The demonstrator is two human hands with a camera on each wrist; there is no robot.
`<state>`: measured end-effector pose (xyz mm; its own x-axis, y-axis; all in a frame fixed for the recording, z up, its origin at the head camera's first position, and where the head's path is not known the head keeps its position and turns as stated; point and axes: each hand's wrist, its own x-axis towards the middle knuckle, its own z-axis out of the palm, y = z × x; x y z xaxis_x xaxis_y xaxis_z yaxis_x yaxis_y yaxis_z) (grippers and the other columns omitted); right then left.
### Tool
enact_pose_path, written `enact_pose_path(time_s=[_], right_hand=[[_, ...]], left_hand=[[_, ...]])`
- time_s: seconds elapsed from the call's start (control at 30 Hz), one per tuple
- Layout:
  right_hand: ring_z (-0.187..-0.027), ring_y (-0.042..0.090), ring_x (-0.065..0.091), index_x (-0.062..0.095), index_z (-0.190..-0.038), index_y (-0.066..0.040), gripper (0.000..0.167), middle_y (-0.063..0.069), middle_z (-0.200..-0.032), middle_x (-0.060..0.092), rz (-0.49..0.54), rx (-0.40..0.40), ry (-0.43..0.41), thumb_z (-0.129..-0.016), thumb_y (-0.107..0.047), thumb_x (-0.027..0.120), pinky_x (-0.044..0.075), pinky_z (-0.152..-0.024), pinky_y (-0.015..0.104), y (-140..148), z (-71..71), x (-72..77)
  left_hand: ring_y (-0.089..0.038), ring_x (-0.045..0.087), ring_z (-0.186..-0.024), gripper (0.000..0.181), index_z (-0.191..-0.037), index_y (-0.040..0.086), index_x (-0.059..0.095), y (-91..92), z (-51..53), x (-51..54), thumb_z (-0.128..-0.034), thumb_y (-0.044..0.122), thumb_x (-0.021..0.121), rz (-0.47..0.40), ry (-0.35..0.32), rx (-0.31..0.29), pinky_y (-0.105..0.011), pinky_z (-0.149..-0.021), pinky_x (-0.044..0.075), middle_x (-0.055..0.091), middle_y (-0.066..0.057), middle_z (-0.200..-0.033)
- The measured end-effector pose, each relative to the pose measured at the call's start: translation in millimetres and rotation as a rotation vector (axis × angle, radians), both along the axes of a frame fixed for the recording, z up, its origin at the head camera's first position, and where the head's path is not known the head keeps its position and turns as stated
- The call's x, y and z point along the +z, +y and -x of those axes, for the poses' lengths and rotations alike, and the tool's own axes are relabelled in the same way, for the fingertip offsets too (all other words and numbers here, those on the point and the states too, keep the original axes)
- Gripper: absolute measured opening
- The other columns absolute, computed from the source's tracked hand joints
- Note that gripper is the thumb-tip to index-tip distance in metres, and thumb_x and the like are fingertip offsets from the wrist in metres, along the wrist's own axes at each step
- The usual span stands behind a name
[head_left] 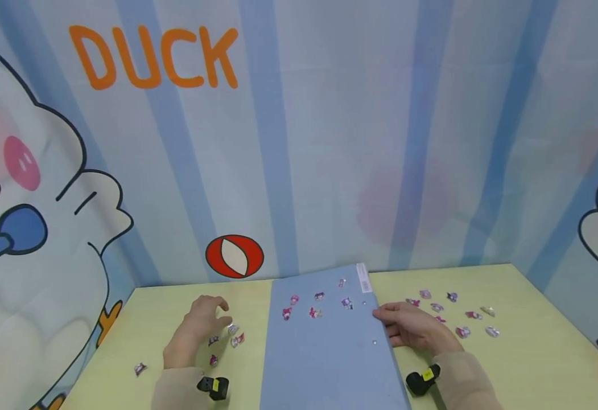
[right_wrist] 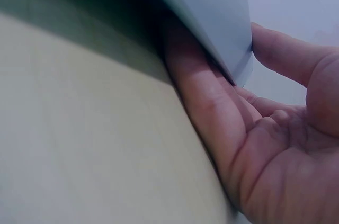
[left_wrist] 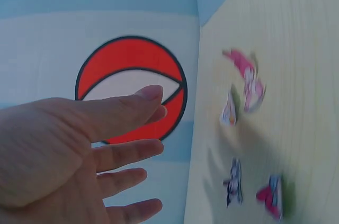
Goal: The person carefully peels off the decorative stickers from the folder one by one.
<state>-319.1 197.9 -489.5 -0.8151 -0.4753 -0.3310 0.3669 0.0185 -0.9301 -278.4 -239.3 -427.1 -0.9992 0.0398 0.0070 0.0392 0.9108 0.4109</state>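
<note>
A flat blue board lies on the table with several small pink and purple cartoon stickers across its upper part. My right hand grips its right edge, the thumb on top and fingers tucked beneath; in the right wrist view the lifted blue edge sits between them. My left hand hovers over the left side of the table, thumb and fingers apart and holding nothing. Close by it lie several loose stickers, seen also in the left wrist view as a pink sticker and others.
More loose stickers are scattered on the pale yellow table right of the board. One sticker lies alone at far left. A white barcode label is at the board's top right corner. Behind stands a striped blue duck-print backdrop.
</note>
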Motion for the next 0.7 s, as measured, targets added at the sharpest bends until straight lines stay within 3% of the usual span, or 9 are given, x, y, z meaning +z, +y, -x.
enact_pose_path(time_s=[0.47,0.7], right_hand=[[-0.093,0.031,0.07,0.054,-0.122,0.008,0.037,0.021,-0.105,0.069,0.024,0.031,-0.01,-0.102,-0.023,0.053,0.056,-0.075,0.041,4.1,-0.6,1.4],[-0.092,0.031,0.07,0.054,-0.122,0.008,0.036,0.02,-0.104,0.069,0.019,0.022,-0.01,-0.102,-0.022,0.053,0.056,-0.075,0.041,0.6,-0.5,1.9]], left_hand=[[-0.034,0.048,-0.112,0.019,-0.106,0.003,0.067,82.3,18.1,-6.8,-0.089,0.01,0.071,-0.128,0.016,-0.15,-0.052,-0.095,0.043,0.057,-0.018,-0.118],[-0.034,0.051,-0.111,0.017,-0.107,0.003,0.069,119.0,26.3,-10.2,-0.0907,0.001,0.066,-0.151,0.069,-0.3,-0.05,-0.095,0.043,0.06,-0.017,-0.114]])
